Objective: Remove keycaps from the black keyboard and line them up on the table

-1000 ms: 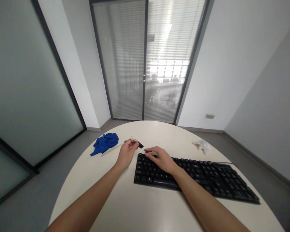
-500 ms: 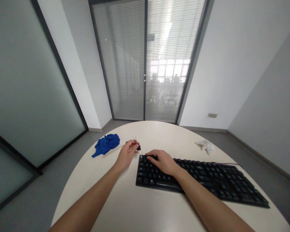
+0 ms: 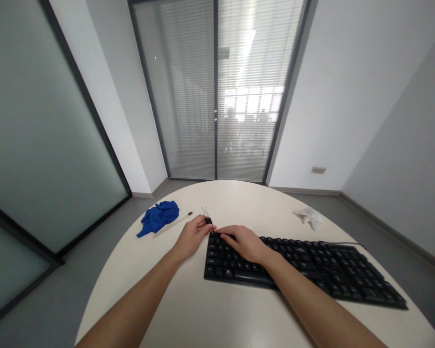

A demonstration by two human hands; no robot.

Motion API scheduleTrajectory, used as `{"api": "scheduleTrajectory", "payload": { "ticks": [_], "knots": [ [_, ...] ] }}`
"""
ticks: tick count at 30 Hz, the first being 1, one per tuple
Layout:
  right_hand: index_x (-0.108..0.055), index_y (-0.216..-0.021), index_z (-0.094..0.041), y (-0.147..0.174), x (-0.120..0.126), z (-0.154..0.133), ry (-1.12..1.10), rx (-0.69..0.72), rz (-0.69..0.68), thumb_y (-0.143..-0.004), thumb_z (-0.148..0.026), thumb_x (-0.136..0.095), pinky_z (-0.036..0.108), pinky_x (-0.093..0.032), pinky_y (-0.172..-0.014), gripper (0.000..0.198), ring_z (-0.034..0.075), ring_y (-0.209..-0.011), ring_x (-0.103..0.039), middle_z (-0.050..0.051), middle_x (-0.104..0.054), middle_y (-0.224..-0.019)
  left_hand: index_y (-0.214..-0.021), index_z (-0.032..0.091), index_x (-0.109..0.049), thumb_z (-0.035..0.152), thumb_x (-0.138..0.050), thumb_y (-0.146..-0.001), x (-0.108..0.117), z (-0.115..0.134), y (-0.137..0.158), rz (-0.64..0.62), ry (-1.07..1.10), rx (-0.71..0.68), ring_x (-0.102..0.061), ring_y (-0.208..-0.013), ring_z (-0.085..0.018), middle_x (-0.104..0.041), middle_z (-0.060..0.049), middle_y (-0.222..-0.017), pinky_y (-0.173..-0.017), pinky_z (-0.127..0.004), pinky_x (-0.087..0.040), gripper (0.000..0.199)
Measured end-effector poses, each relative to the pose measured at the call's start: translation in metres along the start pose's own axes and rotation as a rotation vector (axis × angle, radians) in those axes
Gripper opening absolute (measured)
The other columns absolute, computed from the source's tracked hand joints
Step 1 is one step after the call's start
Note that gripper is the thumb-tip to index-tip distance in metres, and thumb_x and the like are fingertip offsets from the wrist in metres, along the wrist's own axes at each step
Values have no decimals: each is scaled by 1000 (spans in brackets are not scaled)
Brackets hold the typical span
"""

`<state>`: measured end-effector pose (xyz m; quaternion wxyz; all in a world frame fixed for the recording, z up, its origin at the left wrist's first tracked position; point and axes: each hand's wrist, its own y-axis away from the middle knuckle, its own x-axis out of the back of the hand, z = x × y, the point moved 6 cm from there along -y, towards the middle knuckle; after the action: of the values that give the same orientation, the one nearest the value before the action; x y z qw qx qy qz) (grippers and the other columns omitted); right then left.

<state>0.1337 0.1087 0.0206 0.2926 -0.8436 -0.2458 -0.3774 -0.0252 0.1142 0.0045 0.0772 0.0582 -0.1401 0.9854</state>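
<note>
A black keyboard [image 3: 311, 266] lies on the table in front of me. My left hand [image 3: 195, 234] is at its upper left corner, thumb and fingers closed around a small keycap puller [image 3: 208, 221]. The puller has a black grip, and two thin wire prongs stick up from its far end. Its near end is hidden by my fingertips at the corner keys. My right hand [image 3: 244, 243] lies palm down over the left part of the keys, index finger stretched toward the left fingertips, thumb lower and apart. No object shows in it.
A crumpled blue cloth [image 3: 159, 217] lies at the left, with a thin brush [image 3: 172, 224] with a dark tip beside it. A crumpled white tissue [image 3: 310, 217] is at the right, behind the keyboard cable [image 3: 342, 243]. The round table [image 3: 203, 309] has a curved edge.
My left hand has moved slightly right and down, bringing the puller against the keyboard's corner. The brush's dark tip has come into sight. My right hand stays nearly still.
</note>
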Motion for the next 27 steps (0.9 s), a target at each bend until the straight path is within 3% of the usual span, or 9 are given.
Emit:
{"api": "scheduleTrajectory", "payload": {
  "ticks": [10,20,27],
  "knots": [
    [-63,-124,-32,0,0,-2,-4,17,-16,-96,-29,-46,36,-48,-97,33,22,-112,-63,0,-67,-122,-96,18,-58,51,-70,-75,4,-20,-4,67,168,162,-71,-79,-19,-74,-9,-90,-78,-33,-55,41],
    [-62,-125,-30,1,0,1,-19,-8,9,-95,-29,-48,38,-46,-99,33,22,-113,-62,2,-67,-124,-96,19,-50,49,-73,-74,9,-32,-8,173,300,226,-74,-78,-20,-74,-11,-98,-73,-31,-57,44],
    [-62,-119,-29,2,8,2,-131,-63,121,-86,-32,-64,33,-49,-87,33,19,-95,-67,1,-73,-102,-93,16,-53,44,-75,-75,-5,-21,-3,207,385,228,-73,-85,-20,-72,-14,-106,-76,-31,-58,40]
  ]
}}
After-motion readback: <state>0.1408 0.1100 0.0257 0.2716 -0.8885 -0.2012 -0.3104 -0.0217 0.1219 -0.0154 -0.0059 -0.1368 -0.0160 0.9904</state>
